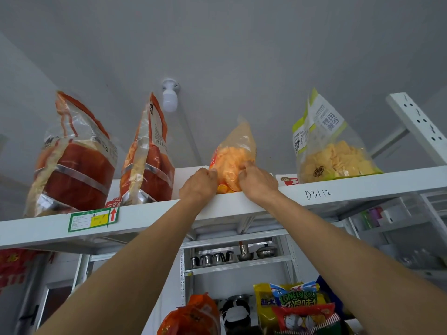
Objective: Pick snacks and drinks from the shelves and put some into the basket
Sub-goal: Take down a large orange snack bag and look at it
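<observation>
A clear bag of orange chips [235, 151] stands upright on the top white shelf [242, 206], near its front edge. Both my arms reach up to it. My left hand [199, 187] grips the bag's lower left side. My right hand [256, 181] pinches its lower right side with curled fingers. The bag's bottom rests on the shelf between my hands. No basket is in view.
Two tall red-and-clear snack bags [75, 160] [147, 160] stand to the left on the same shelf, a bag of yellow chips [331, 146] to the right. A light bulb [170, 97] hangs from the ceiling. Lower shelves hold metal pots [232, 256] and colourful snack packs [297, 308].
</observation>
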